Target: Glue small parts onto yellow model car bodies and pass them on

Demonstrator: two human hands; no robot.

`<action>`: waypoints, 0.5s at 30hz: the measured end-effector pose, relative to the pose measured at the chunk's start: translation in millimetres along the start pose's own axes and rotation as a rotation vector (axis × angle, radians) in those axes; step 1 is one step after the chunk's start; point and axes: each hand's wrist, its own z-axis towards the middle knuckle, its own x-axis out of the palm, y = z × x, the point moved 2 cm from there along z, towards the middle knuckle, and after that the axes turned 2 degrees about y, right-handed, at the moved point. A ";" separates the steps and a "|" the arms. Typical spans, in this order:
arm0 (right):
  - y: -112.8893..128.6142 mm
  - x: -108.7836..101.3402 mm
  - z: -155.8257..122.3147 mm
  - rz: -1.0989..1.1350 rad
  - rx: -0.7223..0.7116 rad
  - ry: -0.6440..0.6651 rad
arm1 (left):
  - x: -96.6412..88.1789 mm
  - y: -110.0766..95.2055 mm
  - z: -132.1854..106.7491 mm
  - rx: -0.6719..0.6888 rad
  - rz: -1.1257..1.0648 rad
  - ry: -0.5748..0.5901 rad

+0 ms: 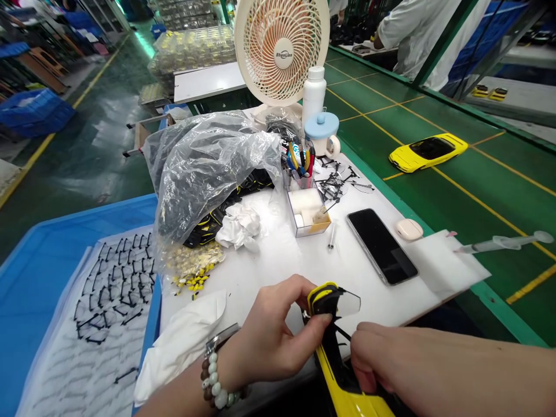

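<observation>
My left hand (271, 336) is closed, pinching a small yellow-and-black part with a clear plastic window (330, 298) at the front edge of the white work board (278, 260). Below it lies a yellow toy car body (347, 394), gripped from the right by my right hand (382, 356), whose fingers curl around its black interior. The part sits at the top end of the car body. A bead bracelet and a watch are on my left wrist.
A smartphone (381, 245), an earbud case (409, 229), a clear box of sponge (307, 211), a clear bag of black-yellow parts (208, 168), a fan (281, 49) and a white bottle (313, 92) stand on the board. A yellow car (428, 152) rides the green conveyor. Blue tray (39, 272) lies left.
</observation>
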 end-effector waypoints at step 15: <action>-22.9 28.0 15.9 0.065 -0.113 -0.185 | 1.5 1.9 -0.4 0.004 -0.012 0.021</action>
